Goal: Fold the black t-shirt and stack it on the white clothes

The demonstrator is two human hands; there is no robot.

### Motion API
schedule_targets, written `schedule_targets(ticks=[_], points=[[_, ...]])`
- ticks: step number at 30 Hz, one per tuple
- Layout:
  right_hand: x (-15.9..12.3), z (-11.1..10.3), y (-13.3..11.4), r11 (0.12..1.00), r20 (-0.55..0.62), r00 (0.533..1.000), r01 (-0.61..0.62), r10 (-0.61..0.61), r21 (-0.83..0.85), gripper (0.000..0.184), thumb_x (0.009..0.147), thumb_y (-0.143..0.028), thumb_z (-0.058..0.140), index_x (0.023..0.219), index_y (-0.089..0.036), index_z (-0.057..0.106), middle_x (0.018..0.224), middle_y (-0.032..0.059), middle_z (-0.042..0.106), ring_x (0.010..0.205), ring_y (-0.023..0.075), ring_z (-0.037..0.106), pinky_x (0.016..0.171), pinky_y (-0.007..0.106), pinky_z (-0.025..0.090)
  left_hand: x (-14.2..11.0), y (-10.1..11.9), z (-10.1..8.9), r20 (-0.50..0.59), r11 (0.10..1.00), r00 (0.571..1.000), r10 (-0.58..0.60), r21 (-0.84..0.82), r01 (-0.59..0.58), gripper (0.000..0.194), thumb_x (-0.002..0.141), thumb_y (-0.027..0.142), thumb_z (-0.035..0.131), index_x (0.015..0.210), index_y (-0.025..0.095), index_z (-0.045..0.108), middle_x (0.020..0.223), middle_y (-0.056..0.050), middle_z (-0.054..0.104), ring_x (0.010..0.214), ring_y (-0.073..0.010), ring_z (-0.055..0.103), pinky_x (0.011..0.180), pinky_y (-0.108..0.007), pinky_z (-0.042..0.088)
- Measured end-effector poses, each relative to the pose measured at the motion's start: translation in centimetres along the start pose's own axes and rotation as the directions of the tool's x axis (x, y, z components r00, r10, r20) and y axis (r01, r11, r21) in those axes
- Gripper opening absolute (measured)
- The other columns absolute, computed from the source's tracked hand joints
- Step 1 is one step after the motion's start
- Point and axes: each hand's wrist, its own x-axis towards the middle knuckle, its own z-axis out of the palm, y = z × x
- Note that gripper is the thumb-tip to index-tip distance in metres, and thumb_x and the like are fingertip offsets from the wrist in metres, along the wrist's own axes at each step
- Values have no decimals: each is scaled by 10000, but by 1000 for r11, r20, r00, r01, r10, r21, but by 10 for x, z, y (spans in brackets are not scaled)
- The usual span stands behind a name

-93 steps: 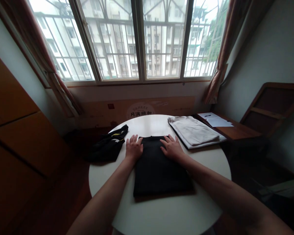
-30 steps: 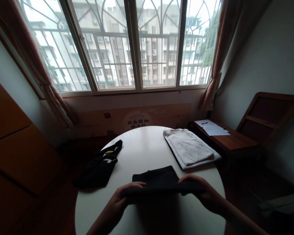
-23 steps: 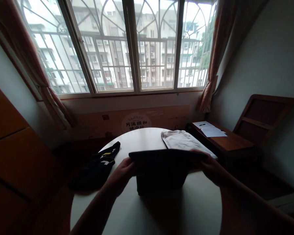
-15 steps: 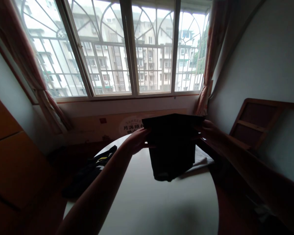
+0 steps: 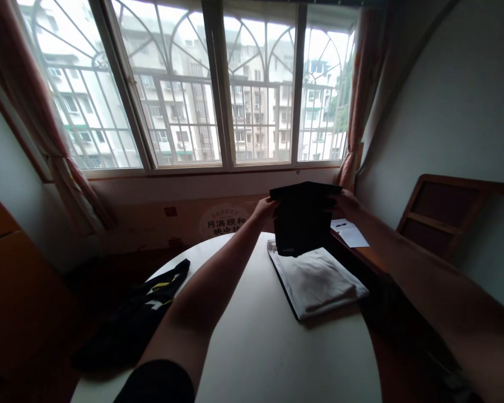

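Note:
A folded black garment (image 5: 303,221) hangs in the air near the far right side of the table, its details lost in shadow. My left hand (image 5: 265,210) is closed on its upper left edge. On the upper right edge, my right hand (image 5: 345,202) grips the same garment, with the fingers partly hidden. Just below the garment's lower edge lies a folded white garment (image 5: 319,280) on the table, with a dark layer showing along its left side.
A round white table (image 5: 252,347) spreads below my arms. Dark clothing with yellow and white marks (image 5: 151,302) lies at its left edge. Beyond the right side are papers (image 5: 351,232) with a pen and a wooden-framed chair back (image 5: 439,215). A barred window is ahead.
Both hands have carried the black garment farther away and slightly right. The white folded garment, mostly covered before, now shows. My view has shifted a little.

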Motion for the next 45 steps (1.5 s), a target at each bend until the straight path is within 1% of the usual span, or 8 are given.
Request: schedule_targets(ticks=[4,8,15,20,27,35,41,45], points=[[33,3,17,998,-63,998,30,-27,50,244,762,-107,600,982,-213,604,898,-5,688,806,145,654,737,349,669,34,-18,8,-52,992,991,127,34,-126,372,765,405,795,974,109,709,808,-28,687,764,-137,605,723,-245,487],[35,-8,50,998,-23,999,33,-32,47,146,779,-174,613,906,-232,567,873,-12,663,855,153,652,830,355,639,35,-49,7,-27,976,980,200,99,-196,313,782,382,754,929,107,721,799,-19,691,738,-131,590,697,-234,462],[-46,-63,129,994,162,984,-65,79,-93,139,638,-274,758,700,-190,666,1045,103,742,901,274,710,830,459,615,-63,-142,11,179,918,964,198,312,-246,180,793,230,703,933,145,777,876,-71,743,857,-231,673,844,-377,524],[-99,-104,172,899,339,938,85,73,-430,136,633,-251,687,719,-176,761,1220,142,714,1121,336,670,1020,472,513,-134,-184,22,371,829,909,189,436,-350,243,753,115,689,927,218,823,1074,-87,755,1016,-291,674,979,-445,516],[-122,-130,193,822,296,955,137,39,-552,215,652,-211,634,802,-191,787,1354,157,624,1215,336,629,934,440,560,-164,-202,32,503,678,850,159,570,-464,243,815,267,751,1044,235,824,1206,-103,725,1134,-314,639,1036,-451,490],[-112,-98,165,820,307,941,284,-140,-497,179,719,-229,609,827,-186,745,1343,140,638,1106,272,681,935,404,561,-171,-222,41,472,549,871,136,696,-463,270,856,328,740,1111,275,809,1286,-108,710,1258,-320,583,1116,-488,429],[-118,-125,168,519,406,914,346,1,-781,285,707,-86,529,741,-200,788,1309,112,682,1177,291,662,1026,421,511,-186,-214,39,486,550,866,119,694,-465,322,865,295,692,1176,283,778,1353,-100,677,1321,-333,541,1156,-536,364],[-118,-142,163,409,357,933,307,50,-859,303,727,-72,527,701,-210,795,1136,129,755,1044,322,712,970,459,531,-202,-198,35,614,562,784,93,617,-551,274,892,279,644,1137,301,764,1266,-72,721,1232,-294,616,1201,-612,230]])
